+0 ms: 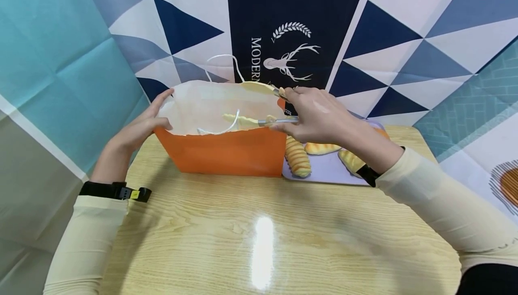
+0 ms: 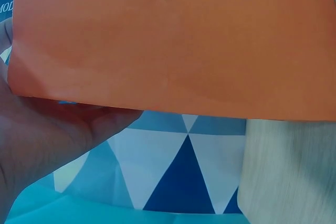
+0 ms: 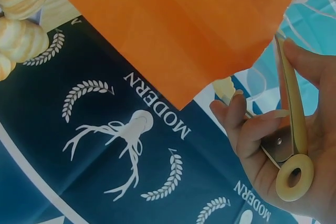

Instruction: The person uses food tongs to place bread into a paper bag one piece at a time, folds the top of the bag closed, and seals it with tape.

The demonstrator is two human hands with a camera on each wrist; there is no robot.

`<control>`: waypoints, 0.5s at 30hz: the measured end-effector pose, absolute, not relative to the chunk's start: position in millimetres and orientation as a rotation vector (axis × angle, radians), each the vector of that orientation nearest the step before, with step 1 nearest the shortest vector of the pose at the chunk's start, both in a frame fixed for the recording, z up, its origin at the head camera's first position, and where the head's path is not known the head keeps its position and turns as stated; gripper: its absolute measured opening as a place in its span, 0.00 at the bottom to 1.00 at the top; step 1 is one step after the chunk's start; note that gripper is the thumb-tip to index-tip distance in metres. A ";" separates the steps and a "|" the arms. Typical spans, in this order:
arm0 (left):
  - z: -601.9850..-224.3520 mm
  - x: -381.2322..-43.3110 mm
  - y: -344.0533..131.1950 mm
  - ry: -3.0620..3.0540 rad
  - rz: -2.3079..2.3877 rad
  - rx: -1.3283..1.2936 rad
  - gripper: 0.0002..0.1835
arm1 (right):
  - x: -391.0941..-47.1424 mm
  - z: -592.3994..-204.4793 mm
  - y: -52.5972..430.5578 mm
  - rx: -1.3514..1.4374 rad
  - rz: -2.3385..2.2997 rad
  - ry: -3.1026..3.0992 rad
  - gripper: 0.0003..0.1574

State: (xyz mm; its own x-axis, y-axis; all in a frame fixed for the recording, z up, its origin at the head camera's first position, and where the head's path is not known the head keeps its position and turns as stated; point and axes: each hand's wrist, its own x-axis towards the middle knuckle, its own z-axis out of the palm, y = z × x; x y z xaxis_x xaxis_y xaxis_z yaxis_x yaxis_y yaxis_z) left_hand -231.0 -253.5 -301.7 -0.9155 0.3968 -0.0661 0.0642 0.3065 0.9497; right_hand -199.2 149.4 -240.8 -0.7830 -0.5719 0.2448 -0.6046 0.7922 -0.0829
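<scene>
An orange paper bag (image 1: 226, 153) with a white inside and white cord handles (image 1: 220, 55) lies on the wooden table, its mouth wide. At the bag's left end, my left hand (image 1: 139, 126) holds the rim, thumb and fingers spread along it; the left wrist view shows that hand (image 2: 47, 135) against the orange side. My right hand (image 1: 317, 113) grips a pair of tongs (image 1: 279, 121) with cream-coloured tips. Their arms are spread over the bag's mouth, with nothing seen between the tips. In the right wrist view a cream ring (image 3: 295, 178) ends the tongs.
Right of the bag, a lilac tray (image 1: 328, 169) carries several breads, among them a ridged roll (image 1: 297, 158), partly hidden by my right arm. A patterned cloth (image 1: 194, 16) hangs behind the table (image 1: 210, 232).
</scene>
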 end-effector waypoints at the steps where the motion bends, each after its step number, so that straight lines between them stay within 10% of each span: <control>1: -301.6 -230.8 -253.4 2.290 1.644 0.417 0.50 | -199.0 -240.7 150.0 0.923 0.240 -2.772 0.53; 15: -301.2 -231.0 -254.0 2.309 1.625 0.401 0.50 | -189.8 -232.4 173.3 0.822 0.275 -2.804 0.55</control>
State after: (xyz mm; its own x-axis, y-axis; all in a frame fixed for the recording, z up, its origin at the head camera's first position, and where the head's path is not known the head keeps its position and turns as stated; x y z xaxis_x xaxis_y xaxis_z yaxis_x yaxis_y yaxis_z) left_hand -231.0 -254.0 -301.2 -0.9198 0.3853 -0.0742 0.0602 0.3255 0.9436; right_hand -189.8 173.3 -232.4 -0.8234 -0.5104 0.2482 -0.5488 0.8274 -0.1193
